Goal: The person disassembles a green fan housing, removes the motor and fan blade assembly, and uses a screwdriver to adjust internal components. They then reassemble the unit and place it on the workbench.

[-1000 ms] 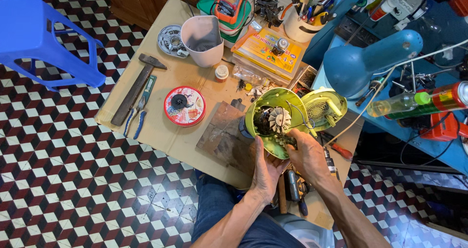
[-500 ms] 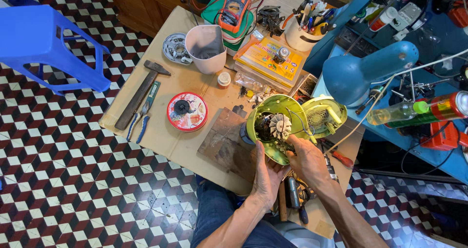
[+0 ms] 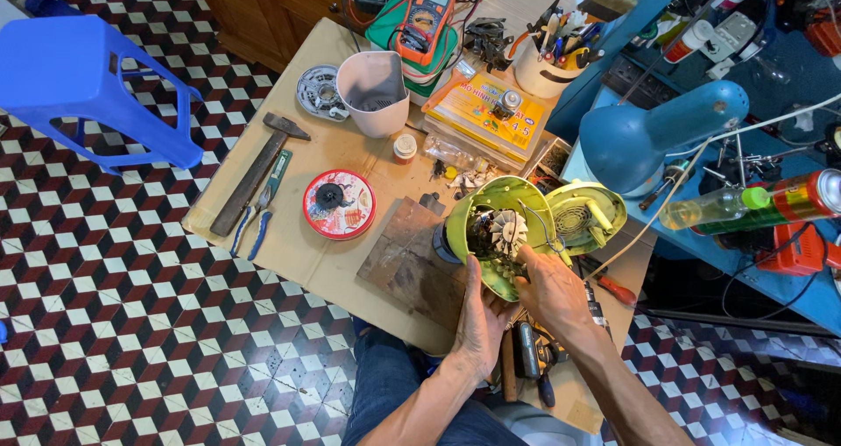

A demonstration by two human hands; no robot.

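Change: both hands stay clasped on the green housing as before; only the view has drifted a little, so the stool sits further left in frame.
Left hand [image 3: 480,323]: fingers curled up against the underside of the green motor housing [image 3: 496,240], cupping it.
Right hand [image 3: 549,290]: fingers closed on the housing's lower right edge, thumb near the white fan wheel [image 3: 506,233].
Housing: tilted open toward the camera over the near edge of the bench [image 3: 315,258], fan wheel and dark motor inside; its green lid [image 3: 585,215] lies just beside it on the right.
Red round tin [image 3: 339,204]: open, a black round part inside.
White jug [image 3: 374,92]: upright; contents cannot be made out.
White cup [image 3: 545,69]: packed with brushes and hand tools.
Also on bench: hammer [image 3: 256,174], blue-handled pliers [image 3: 263,208].
Floor: blue stool [image 3: 88,91].
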